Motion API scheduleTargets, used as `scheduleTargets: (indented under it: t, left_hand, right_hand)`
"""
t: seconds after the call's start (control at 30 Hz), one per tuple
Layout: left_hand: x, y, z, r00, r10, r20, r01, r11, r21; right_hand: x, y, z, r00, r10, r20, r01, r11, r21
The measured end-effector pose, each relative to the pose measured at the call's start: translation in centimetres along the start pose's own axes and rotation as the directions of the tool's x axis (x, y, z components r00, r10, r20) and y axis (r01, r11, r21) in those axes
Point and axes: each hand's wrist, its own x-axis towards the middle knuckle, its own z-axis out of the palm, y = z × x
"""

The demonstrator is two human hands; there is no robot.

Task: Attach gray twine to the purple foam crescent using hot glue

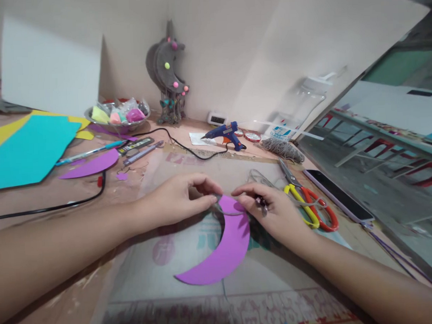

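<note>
A purple foam crescent (223,250) lies flat on a plastic sheet (193,296) in front of me. My left hand (178,198) is closed in a pinch at the crescent's upper tip, on a thin grey cord (228,212) that loops across the tip. My right hand (271,208) is also closed, pinching the same tip and cord from the right, with a small dark object under its fingers that I cannot make out.
Yellow-handled and red-handled scissors (313,210) and a phone (337,195) lie to the right. A blue glue gun (226,134) with its black cable, a bowl of coloured bits (119,116), pens, teal and yellow sheets (25,149) and a grey felt moon hanging (169,68) stand behind.
</note>
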Motion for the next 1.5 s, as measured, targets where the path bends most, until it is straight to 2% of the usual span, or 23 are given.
scheduleTargets:
  t: [0.1,0.2,0.33,0.57,0.77,0.9,1.07,1.27,1.37,1.5]
  left_hand:
    - [-0.1,0.0,0.0,1.0,0.007,0.007,-0.007,1.0,0.006]
    - [0.0,-0.2,-0.1,1.0,0.0,-0.02,0.001,1.0,0.02]
    - [0.3,-0.4,-0.4,1.0,-0.001,0.031,-0.001,0.997,0.077]
    - [0.1,0.2,-0.4,0.993,-0.062,0.101,0.051,0.992,0.117]
    - [0.1,0.0,-0.6,0.987,0.009,0.159,-0.032,0.989,0.141]
    - [0.1,0.0,-0.6,0.984,0.014,0.175,-0.039,0.99,0.137]
    - [0.1,0.1,-0.6,0.978,0.02,0.209,-0.047,0.991,0.127]
    - [0.1,0.0,-0.7,0.977,0.028,0.213,-0.058,0.989,0.136]
    - [0.1,0.2,-0.7,0.978,0.016,0.206,-0.047,0.988,0.147]
    - [0.1,0.3,-0.6,0.977,0.021,0.211,-0.056,0.985,0.161]
  right_hand:
    - [-0.2,-0.3,0.3,0.994,0.004,0.105,-0.008,0.999,0.035]
    - [-0.5,-0.5,0.4,0.988,0.016,0.156,-0.031,0.995,0.092]
    - [-0.9,-0.4,0.4,0.986,0.022,0.163,-0.042,0.992,0.118]
    - [-1.1,-0.7,0.4,0.977,-0.059,0.205,0.05,0.998,0.047]
    - [-1.1,-0.8,0.4,0.971,-0.079,0.225,0.067,0.996,0.061]
    - [-1.2,-0.7,0.3,0.967,-0.132,0.216,0.121,0.991,0.06]
    - [-0.9,0.1,-0.5,0.971,-0.228,0.072,0.233,0.969,-0.083]
    - [-0.4,1.5,-1.2,0.918,-0.393,0.061,0.386,0.844,-0.371]
    - [-0.3,1.7,-1.0,0.891,-0.449,0.067,0.433,0.797,-0.422]
    - [-0.3,1.5,-0.8,0.889,-0.449,0.087,0.44,0.786,-0.435]
